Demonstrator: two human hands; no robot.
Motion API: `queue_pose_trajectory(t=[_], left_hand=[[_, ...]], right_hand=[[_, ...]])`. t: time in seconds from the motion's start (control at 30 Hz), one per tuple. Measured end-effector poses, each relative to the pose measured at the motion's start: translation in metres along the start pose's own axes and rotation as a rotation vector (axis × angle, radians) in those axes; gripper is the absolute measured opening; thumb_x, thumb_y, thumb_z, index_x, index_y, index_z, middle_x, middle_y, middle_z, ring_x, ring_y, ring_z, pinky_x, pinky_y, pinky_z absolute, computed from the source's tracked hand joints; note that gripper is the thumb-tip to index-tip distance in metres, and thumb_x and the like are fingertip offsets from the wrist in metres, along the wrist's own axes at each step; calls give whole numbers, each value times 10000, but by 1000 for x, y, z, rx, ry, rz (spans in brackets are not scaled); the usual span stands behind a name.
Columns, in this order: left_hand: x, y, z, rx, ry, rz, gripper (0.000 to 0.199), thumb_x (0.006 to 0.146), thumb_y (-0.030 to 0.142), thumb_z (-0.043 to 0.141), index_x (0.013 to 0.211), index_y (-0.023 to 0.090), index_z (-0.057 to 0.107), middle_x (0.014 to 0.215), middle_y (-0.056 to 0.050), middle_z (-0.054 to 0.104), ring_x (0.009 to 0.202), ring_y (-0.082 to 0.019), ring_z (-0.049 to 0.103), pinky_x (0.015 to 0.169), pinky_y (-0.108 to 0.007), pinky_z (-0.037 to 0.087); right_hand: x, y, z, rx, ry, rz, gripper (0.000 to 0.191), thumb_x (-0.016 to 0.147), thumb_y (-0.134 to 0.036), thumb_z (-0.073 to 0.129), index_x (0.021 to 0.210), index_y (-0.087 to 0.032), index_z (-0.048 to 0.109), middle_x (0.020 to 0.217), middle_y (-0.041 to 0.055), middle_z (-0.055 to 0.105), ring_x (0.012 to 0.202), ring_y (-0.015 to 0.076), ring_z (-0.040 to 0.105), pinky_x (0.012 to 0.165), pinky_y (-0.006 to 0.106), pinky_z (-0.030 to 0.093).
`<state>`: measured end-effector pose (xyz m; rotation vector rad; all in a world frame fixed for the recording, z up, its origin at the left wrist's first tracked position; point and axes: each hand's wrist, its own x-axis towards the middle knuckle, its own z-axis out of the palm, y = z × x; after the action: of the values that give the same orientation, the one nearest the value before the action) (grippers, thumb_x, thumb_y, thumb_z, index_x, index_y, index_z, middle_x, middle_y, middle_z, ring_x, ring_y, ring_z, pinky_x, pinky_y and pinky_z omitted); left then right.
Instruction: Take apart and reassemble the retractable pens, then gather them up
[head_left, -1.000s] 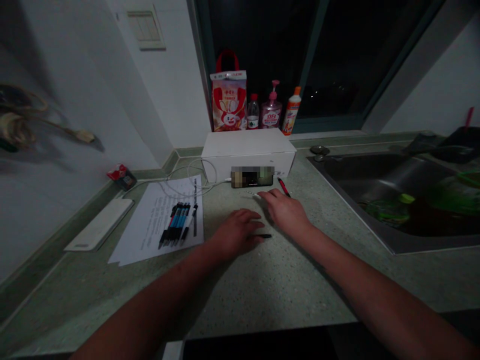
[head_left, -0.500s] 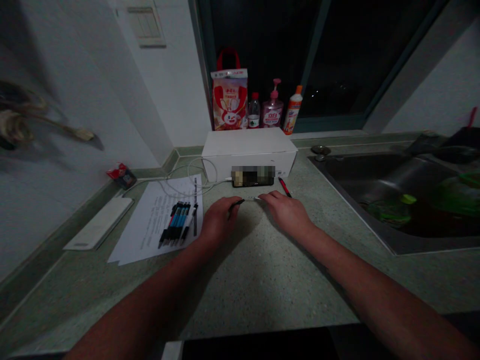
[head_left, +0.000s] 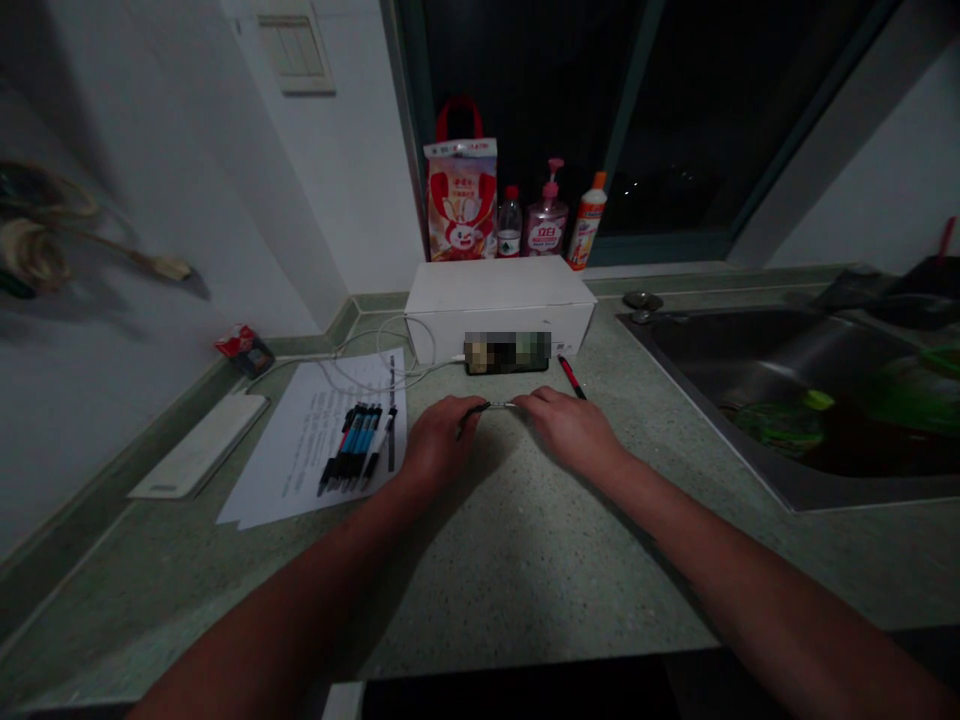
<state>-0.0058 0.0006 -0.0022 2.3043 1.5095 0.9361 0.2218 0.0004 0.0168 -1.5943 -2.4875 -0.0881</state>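
Observation:
My left hand (head_left: 442, 435) is closed in a pinch on a dark pen part (head_left: 472, 410), which looks like a pen barrel. Between the fingertips of my right hand (head_left: 566, 420) is the end of a thin, pale piece (head_left: 501, 404) that looks like a pen refill. The two parts line up between the hands and appear to meet, just above the counter. Behind my right fingers a red and black pen (head_left: 571, 377) lies on the counter. Several pens (head_left: 360, 445) lie side by side on printed sheets (head_left: 281, 455) to the left.
A phone (head_left: 507, 358) with a white cable (head_left: 427, 372) leans against a white box (head_left: 499, 290). Bottles (head_left: 546, 225) and a red bag (head_left: 461, 205) stand behind it. The sink (head_left: 750, 450) is at the right, a white flat object (head_left: 199, 445) at the left.
The pale piece and the dark pen part have come together, closing the small gap between them. My right fingertips have shifted slightly left and down.

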Motion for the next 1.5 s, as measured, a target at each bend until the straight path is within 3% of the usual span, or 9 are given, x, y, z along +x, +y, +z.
queue_pose_trajectory(t=[0.23,0.4,0.57,0.77,1.0,1.17,1.33,1.5], left_hand=[[-1,5,2,-63,-83,35,239,967,166,572,1091,233,765,1050,-47,780,992,-230,705,916,-375,549],[-5,7,7,-267,-63,-96,152,933,187,628,1004,214,759,1002,-34,796,922,-205,730,879,-337,573],[-5,9,6,-382,-84,-176,135,933,229,623,963,211,753,900,-22,792,854,-195,735,828,-319,583],[-5,5,10,-357,-36,-110,154,876,135,658,927,226,771,925,-12,788,856,-183,726,846,-321,588],[-6,-3,15,-269,38,30,202,839,51,677,907,217,769,907,-17,774,862,-187,715,833,-331,581],[-5,-2,12,-229,27,94,215,821,38,710,895,228,778,890,-17,780,877,-202,714,831,-336,567],[-3,-3,9,-223,25,187,199,819,47,696,843,232,766,892,-18,794,886,-209,715,857,-358,562],[-1,-3,9,-237,8,190,163,822,85,690,806,234,753,863,-20,792,855,-206,717,849,-363,568]], right_hand=[[0,-3,2,225,32,-114,292,1035,-195,522,1268,-217,698,1143,95,725,1061,225,678,921,347,513],[0,-4,13,384,71,-153,167,1018,-236,588,1096,-182,726,1035,81,723,999,211,673,889,329,509],[0,0,19,442,124,-197,150,1006,-242,618,1094,-201,733,1032,80,733,978,214,678,856,329,510],[-1,0,22,474,104,-213,180,1024,-236,581,1112,-208,735,1024,76,728,962,208,687,846,317,510],[-1,-10,21,526,55,-124,184,1029,-221,551,1123,-187,705,1019,82,723,955,210,687,843,325,500],[-1,-10,21,569,36,-40,121,943,-235,689,1056,-192,687,977,63,746,883,208,687,767,309,475],[-2,-10,18,524,-8,-66,142,1009,-241,583,1030,-210,720,979,58,768,886,200,697,772,306,460],[-3,-12,16,492,-8,-77,166,999,-259,591,1097,-216,718,1013,57,771,908,211,699,761,304,455]])
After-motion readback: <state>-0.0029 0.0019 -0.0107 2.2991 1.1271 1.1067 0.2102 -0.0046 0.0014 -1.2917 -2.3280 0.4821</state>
